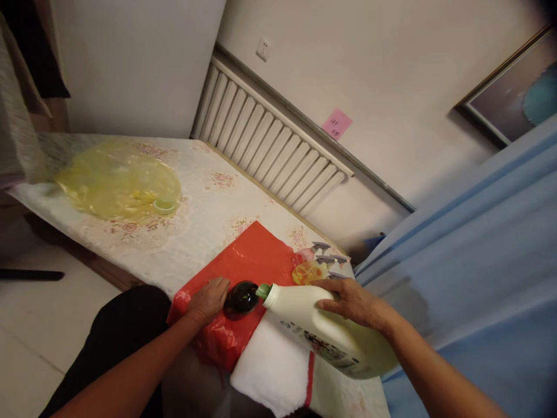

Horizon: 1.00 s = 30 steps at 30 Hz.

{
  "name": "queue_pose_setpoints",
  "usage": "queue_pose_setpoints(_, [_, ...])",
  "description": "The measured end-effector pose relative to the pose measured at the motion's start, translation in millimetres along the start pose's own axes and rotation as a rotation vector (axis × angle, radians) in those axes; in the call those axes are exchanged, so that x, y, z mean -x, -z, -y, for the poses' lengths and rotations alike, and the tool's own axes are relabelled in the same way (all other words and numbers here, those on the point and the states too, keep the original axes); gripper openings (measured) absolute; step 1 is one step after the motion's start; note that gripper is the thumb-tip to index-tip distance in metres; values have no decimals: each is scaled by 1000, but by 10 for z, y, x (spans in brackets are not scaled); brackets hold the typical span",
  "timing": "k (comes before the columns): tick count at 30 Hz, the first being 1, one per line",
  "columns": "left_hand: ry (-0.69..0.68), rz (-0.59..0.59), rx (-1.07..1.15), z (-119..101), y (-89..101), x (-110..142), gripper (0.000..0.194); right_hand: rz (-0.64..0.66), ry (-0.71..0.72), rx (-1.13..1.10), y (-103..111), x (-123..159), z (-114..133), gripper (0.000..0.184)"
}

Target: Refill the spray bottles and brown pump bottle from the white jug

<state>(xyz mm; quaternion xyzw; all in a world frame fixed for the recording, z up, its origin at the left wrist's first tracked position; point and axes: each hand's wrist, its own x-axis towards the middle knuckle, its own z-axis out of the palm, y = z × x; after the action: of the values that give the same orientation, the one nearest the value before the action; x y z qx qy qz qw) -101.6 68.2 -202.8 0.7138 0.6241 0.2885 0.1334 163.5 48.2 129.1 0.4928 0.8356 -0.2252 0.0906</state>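
My right hand (348,302) is closed on a large pale-cream jug (343,331), which looks like a laundry detergent jug. It is tipped on its side, with its green spout (263,291) pointing left. The spout meets a dark, glossy round container (242,298) at its rim. My left hand (209,301) grips that container from the left; its fingertips are partly hidden. Beneath lies a red plastic sheet or bag (243,255). A folded white fluffy cloth (274,366) with a red edge sits below the jug. Any liquid flow cannot be made out.
Small clear pink and yellow bottles with grey trigger-like tops (324,261) lie beyond the jug. A yellow plastic bag (117,180) lies at the far left of the flowered tablecloth (195,203). A radiator (270,139) borders the table; a blue curtain (470,278) hangs right.
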Motion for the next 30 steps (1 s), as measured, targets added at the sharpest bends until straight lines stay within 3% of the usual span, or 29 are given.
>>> queue_pose_setpoints(30, [6,5,21,-6,11,1,27,9,-20,-5,25,13,45,43])
